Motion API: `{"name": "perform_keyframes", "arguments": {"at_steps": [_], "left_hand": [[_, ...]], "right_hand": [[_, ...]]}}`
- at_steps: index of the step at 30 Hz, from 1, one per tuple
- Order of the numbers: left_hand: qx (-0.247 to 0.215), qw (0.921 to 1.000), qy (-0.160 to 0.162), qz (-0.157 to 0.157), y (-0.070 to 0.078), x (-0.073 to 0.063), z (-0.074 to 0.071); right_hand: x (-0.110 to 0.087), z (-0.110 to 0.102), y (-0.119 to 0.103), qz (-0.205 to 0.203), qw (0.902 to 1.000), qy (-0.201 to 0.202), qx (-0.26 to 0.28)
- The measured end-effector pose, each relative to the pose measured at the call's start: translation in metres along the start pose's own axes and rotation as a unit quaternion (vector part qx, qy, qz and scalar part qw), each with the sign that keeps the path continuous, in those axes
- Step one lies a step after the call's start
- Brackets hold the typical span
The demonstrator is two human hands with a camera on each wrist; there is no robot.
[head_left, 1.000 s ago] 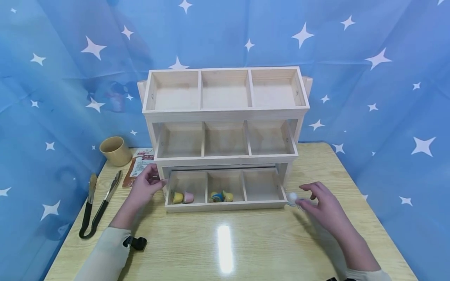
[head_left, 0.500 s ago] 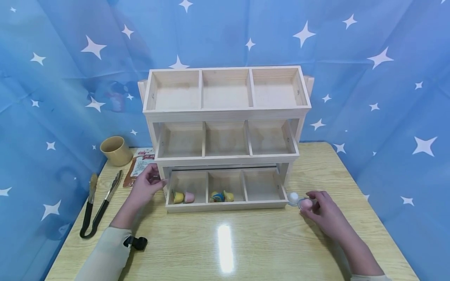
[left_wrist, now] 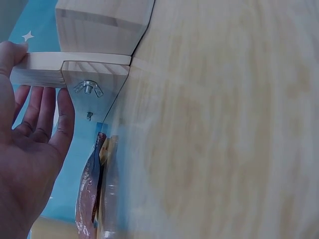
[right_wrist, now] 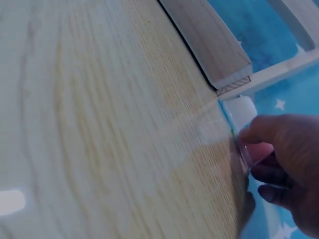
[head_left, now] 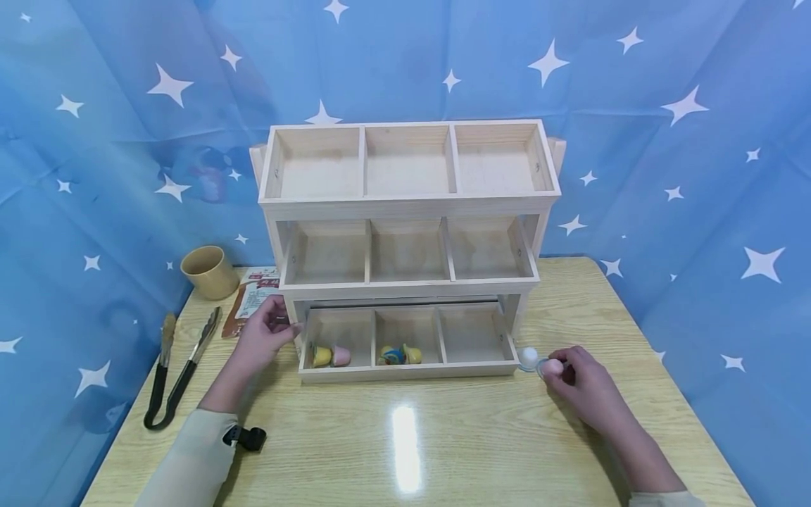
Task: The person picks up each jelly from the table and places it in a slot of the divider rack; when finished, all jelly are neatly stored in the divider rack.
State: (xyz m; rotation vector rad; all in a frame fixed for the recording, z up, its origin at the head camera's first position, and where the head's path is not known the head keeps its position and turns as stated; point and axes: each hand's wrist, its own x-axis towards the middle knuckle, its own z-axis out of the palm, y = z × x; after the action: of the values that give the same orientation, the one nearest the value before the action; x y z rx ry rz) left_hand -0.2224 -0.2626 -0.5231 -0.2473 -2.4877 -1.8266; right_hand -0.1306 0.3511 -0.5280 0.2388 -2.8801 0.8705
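My right hand (head_left: 586, 387) pinches a small pink jelly cup (head_left: 552, 367) that stands upside down on the table. Right beside that cup is a white jelly cup (head_left: 529, 356), near the lower right corner of a three-tier wooden rack (head_left: 408, 289). My left hand (left_wrist: 32, 139) grips the rack's left side, thumb above the side board and fingers below it in the left wrist view. The bottom tier's left compartment holds a yellow jelly cup (head_left: 321, 356) and a pink one (head_left: 341, 356). In its middle compartment lie yellow and blue jelly cups (head_left: 402, 355), partly overlapping.
Black-handled tongs (head_left: 177, 380) lie at the table's left edge. Behind them stands a tan cup (head_left: 209, 273), next to a reddish packet (head_left: 250, 299) partly behind my left hand. A blue starred curtain (head_left: 405, 56) hangs behind the table (head_left: 355, 443).
My right hand has shifted right from beside the white jelly cup, and its fingers have closed in. The pink cup, unseen a second ago, now shows at the fingertips. My left hand stays put.
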Motion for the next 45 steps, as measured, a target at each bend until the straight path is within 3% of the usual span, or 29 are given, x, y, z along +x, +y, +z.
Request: {"name": "perform_keyframes", "arguments": {"at_steps": [12,18,22,36,45], "left_hand": [[-0.003,1.0,-0.004,0.001,0.0,0.0,-0.001],[0.003,1.0,-0.004,0.003,-0.001,0.0,-0.002],[0.002,1.0,-0.002,0.005,-0.001,0.0,-0.002],[0.004,1.0,-0.004,0.007,0.0,0.0,-0.002],[0.001,1.0,-0.005,0.006,0.0,0.0,-0.002]], "right_hand": [[0.0,-0.011,-0.006,-0.002,0.9997,0.017,-0.018],[0.001,-0.02,-0.021,-0.068,0.9942,0.081,-0.017],[0.004,-0.023,-0.037,-0.114,0.9886,0.098,-0.009],[0.028,-0.004,-0.083,-0.196,0.9776,0.066,0.04],[0.052,0.024,-0.102,-0.213,0.9753,0.003,0.059]]}}
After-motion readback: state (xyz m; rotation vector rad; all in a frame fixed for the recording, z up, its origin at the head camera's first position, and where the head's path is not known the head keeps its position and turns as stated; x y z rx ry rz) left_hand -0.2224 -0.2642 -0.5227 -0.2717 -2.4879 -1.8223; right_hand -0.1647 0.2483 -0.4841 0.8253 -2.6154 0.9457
